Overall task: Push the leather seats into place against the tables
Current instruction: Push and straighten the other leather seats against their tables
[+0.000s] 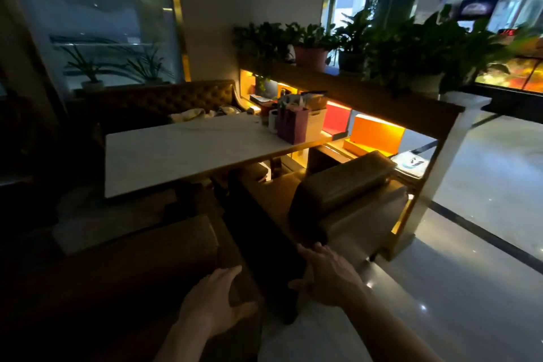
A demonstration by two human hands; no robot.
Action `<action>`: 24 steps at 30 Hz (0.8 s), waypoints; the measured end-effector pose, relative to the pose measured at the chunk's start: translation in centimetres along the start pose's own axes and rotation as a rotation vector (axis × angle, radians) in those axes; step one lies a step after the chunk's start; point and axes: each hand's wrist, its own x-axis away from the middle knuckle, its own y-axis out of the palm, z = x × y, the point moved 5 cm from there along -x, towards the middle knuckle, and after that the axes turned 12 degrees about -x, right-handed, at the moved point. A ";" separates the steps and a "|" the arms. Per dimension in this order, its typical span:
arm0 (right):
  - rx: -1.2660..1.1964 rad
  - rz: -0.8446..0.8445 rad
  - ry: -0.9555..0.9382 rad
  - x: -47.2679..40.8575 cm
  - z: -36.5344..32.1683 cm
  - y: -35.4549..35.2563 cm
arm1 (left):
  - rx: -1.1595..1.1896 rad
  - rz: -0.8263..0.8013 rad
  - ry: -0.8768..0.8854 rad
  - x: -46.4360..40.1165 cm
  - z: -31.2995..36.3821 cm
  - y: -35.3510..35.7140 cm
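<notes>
Two brown leather seats stand in front of a white-topped table (pixel 176 153). The right seat (pixel 346 185) has its padded back toward me and sits close to the table's right end. The left seat (pixel 141 261) is nearer and very dark. My left hand (pixel 214 300) hovers open at the left seat's right corner, fingers spread; I cannot tell whether it touches. My right hand (pixel 323 276) is open too, reaching toward the lower rear corner of the right seat, just short of it. A dark gap runs between the two seats.
A tufted leather bench (pixel 164 100) lines the table's far side. A purple bag (pixel 293 126) and boxes stand on the table's right end. A lit wooden divider (pixel 382 97) topped with potted plants (pixel 311 47) borders the right. Glossy tiled floor (pixel 470 244) lies to the right.
</notes>
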 end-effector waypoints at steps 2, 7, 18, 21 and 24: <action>-0.008 0.025 0.029 -0.3 4.1 -2.4 | -0.006 0.007 0.043 -2.6 4.4 0.1; 0.013 0.098 0.106 -3.2 13.5 -6.2 | -0.027 -0.024 0.132 -10.6 13.0 0.7; -0.040 -0.012 0.294 -16.7 32.3 -14.1 | 0.088 -0.096 0.250 -33.2 29.0 3.2; -0.002 -0.022 0.331 -20.3 37.0 -17.4 | 0.085 -0.136 0.250 -38.2 32.2 3.8; 0.003 -0.029 0.317 -23.8 40.4 -18.9 | 0.084 -0.134 0.242 -41.8 34.6 4.3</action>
